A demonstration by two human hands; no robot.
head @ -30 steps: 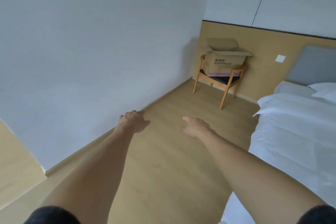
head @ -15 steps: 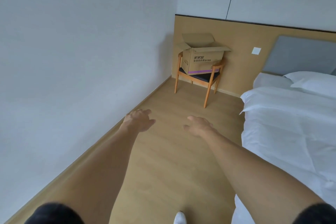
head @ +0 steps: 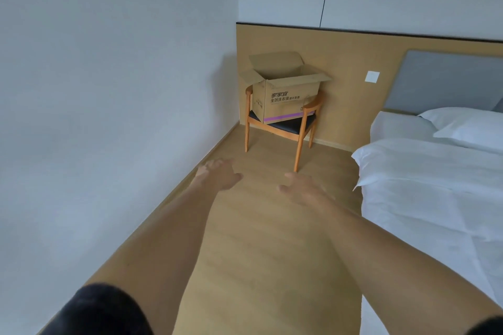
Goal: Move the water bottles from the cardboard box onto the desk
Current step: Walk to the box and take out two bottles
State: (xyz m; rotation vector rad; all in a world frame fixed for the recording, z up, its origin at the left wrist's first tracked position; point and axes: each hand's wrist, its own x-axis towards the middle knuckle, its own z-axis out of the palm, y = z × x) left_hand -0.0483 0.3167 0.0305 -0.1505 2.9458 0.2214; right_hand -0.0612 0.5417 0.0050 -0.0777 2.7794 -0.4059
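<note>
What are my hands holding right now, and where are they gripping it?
Nothing. The left hand and right hand are both empty, stretched out over the floor, short of the cardboard box on the chair.

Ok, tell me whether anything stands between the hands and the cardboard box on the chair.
Nothing visible does. Bare floor lies between the left hand, the right hand and the cardboard box on the chair. The bed lies off to the right.
</note>
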